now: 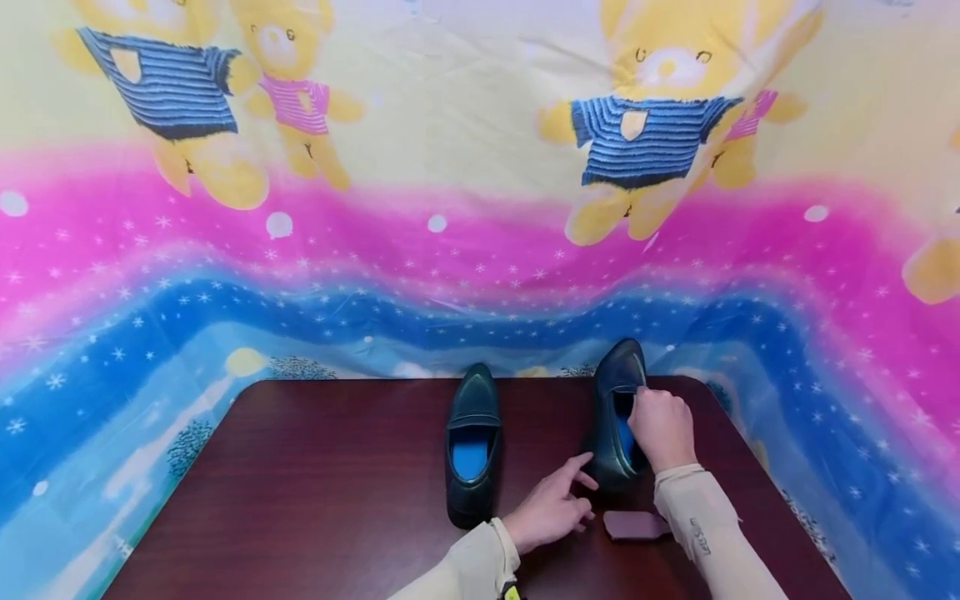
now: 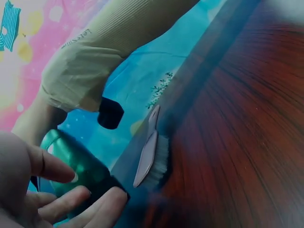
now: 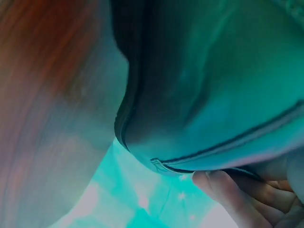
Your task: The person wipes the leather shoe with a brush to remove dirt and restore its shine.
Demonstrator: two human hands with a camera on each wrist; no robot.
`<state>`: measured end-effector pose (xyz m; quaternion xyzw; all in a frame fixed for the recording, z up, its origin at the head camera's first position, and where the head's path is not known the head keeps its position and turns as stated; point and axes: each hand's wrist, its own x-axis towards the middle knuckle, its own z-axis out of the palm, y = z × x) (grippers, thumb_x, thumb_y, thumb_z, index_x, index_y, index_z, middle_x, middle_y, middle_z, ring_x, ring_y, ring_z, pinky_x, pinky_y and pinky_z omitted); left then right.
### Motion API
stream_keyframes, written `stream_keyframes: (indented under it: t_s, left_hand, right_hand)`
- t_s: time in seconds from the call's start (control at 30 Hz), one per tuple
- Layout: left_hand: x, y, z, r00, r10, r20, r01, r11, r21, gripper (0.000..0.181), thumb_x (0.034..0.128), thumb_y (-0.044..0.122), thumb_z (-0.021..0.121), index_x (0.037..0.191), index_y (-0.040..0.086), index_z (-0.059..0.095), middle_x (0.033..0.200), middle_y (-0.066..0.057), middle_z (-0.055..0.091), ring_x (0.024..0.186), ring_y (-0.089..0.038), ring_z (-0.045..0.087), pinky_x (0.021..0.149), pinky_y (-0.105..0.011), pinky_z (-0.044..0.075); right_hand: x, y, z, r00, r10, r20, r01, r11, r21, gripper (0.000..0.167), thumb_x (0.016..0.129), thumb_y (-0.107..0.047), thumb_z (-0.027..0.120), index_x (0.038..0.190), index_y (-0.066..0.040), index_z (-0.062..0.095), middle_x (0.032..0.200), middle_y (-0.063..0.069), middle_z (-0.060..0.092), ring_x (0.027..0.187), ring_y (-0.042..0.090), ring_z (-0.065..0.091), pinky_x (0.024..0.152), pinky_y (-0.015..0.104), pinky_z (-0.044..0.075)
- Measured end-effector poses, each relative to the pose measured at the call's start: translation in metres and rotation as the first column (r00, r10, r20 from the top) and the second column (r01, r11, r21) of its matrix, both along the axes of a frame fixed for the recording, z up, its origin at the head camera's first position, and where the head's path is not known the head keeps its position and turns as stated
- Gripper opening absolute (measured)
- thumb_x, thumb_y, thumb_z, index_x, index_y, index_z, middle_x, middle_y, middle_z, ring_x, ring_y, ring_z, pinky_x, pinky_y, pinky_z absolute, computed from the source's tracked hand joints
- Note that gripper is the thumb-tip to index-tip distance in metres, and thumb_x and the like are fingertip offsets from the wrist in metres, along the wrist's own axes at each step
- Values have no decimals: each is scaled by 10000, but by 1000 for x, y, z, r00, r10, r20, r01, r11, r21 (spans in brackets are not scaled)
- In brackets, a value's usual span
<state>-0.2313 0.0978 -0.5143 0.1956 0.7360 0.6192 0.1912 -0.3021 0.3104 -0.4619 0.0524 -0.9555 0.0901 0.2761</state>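
Note:
Two dark green loafers with blue insoles are in the head view. My right hand (image 1: 663, 429) grips the right loafer (image 1: 615, 467) by the side of its opening; in the right wrist view the fingers (image 3: 228, 192) curl over that edge. The loafer's toe reaches past the table's back edge in the head view. My left hand (image 1: 547, 512) is by the heel, its fingers loosely spread; whether the fingertips touch the loafer I cannot tell. The left loafer (image 1: 474, 417) stands upright on the table. A brush (image 2: 149, 156) with pale bristles lies below the right loafer's heel.
The dark reddish-brown wooden table (image 1: 322, 467) has rounded back corners. A printed cloth (image 1: 450, 108) with bears hangs behind it and along its sides. The brush's handle end is hidden under the right sleeve (image 1: 701, 508) in the head view.

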Motion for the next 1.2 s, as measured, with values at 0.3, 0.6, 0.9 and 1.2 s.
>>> stream_keyframes:
  t_s: [0.3, 0.6, 0.9, 1.2]
  left_hand:
    - [-5, 27, 2, 993, -106, -55, 101, 992, -80, 735, 907, -26, 612, 1579, 200, 419, 1358, 64, 578, 757, -54, 665, 658, -181, 548]
    - [-9, 52, 3, 967, -217, -130, 178, 948, -263, 754, 941, 83, 665, 1602, 304, 377, 1519, 79, 467, 831, 71, 615, 814, -147, 502]
    - [-7, 73, 3, 959, -282, 24, 281, 941, -189, 743, 991, 138, 674, 1617, 337, 327, 1611, 136, 351, 733, -65, 697, 616, -195, 556]
    - [-6, 80, 1, 954, -300, 12, 293, 924, -245, 695, 1009, 217, 680, 1609, 336, 348, 1593, 163, 381, 816, -46, 714, 757, -163, 537]
  right_hand:
    - [-3, 33, 13, 997, -11, 81, 3, 995, 100, 126, 891, 49, 643, 768, 67, 654, 596, 192, 592, 518, 377, 577, 538, 565, 524]
    - [-7, 69, 17, 996, 32, 86, -48, 979, 200, 115, 904, 92, 637, 821, 69, 714, 654, 230, 645, 534, 371, 585, 585, 599, 535]
    - [-12, 97, 20, 987, 86, 134, -119, 958, 260, 149, 894, 135, 656, 801, 34, 715, 675, 184, 657, 589, 347, 617, 644, 599, 559]
    - [-11, 106, 16, 979, 111, 169, -156, 947, 281, 144, 889, 130, 665, 800, 24, 706, 683, 173, 642, 598, 338, 612, 659, 590, 565]
